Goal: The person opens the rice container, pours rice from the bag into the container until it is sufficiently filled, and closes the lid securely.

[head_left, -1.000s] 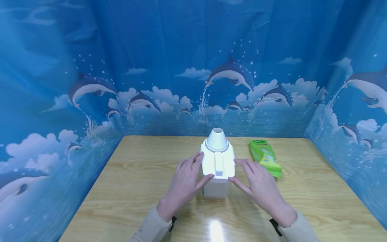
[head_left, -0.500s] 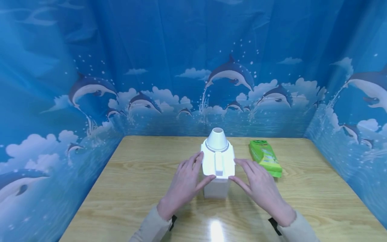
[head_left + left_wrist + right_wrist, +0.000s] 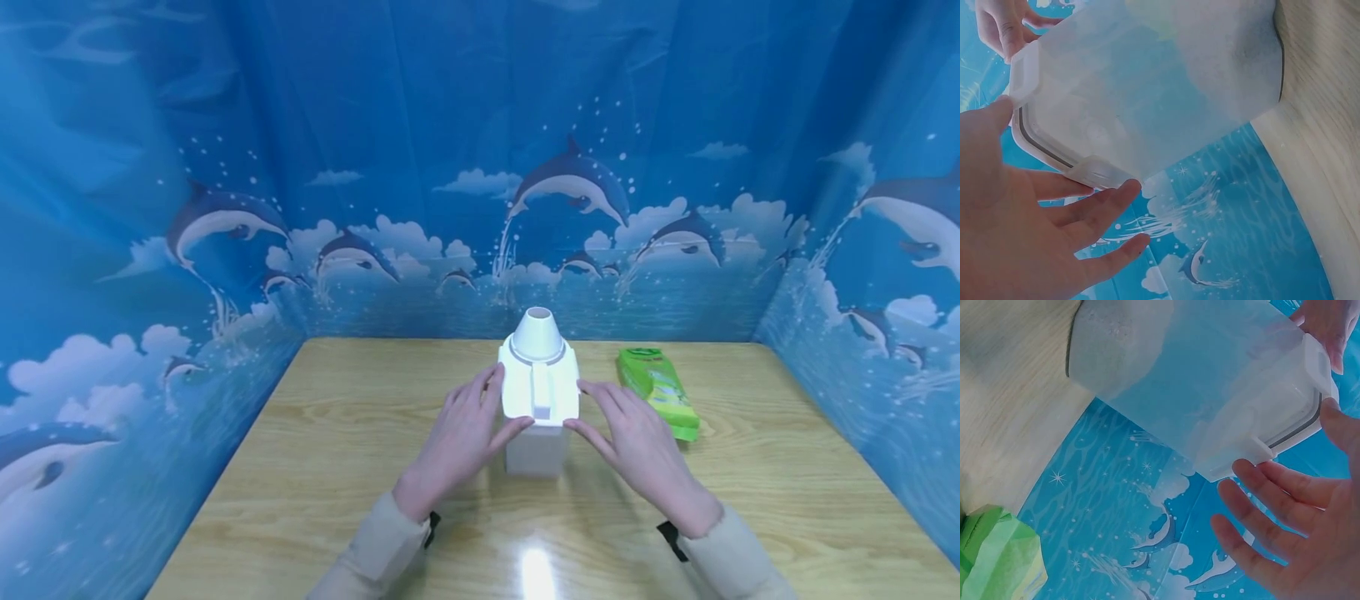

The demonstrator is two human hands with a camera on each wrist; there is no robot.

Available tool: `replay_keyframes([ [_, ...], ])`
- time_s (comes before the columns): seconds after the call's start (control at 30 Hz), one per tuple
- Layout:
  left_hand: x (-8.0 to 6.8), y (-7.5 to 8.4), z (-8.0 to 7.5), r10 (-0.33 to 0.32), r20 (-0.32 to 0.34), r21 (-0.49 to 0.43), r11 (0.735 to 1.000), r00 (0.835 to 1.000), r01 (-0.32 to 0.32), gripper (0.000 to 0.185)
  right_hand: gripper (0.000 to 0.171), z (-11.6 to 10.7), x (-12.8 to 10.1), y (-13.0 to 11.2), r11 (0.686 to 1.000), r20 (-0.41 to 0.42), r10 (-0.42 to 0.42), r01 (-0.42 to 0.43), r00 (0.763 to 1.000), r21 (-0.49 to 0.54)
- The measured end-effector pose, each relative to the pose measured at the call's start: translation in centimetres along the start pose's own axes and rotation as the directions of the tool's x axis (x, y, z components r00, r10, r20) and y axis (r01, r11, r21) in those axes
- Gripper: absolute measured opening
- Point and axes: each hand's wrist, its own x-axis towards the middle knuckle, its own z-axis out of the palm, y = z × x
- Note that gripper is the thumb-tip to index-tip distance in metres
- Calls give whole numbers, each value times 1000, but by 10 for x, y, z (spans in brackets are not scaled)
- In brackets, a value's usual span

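Note:
A tall translucent storage container (image 3: pixel 536 454) stands between my hands. Its white lid (image 3: pixel 518 392) carries a raised grip bar (image 3: pixel 542 396) and a white cone-shaped cap (image 3: pixel 537 337). My left hand (image 3: pixel 459 437) holds the lid's left front corner, thumb on the front and fingers along the side latch (image 3: pixel 1100 170). My right hand (image 3: pixel 641 446) holds the opposite corner the same way, with fingertips at another side latch (image 3: pixel 1235 455). Through the cloudy wall, a pale mass (image 3: pixel 1254 75) shows in the container's lower part.
A green packet (image 3: pixel 658 392) lies on the wooden table (image 3: pixel 375 417), behind and right of my right hand. A blue dolphin-print curtain (image 3: pixel 420 167) encloses the table's back and sides. Light glares off the front of the table.
The container has shifted slightly away from me over the last half second. Both hands have moved forward with it, keeping their places on the lid. The green packet stays put.

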Motion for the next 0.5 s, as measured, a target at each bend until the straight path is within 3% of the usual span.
replay_keyframes([
  [0.5,33,-15,9,-82,52,-124,988,995,88,87,55,15,24,11,993,73,119,-119,990,-16],
])
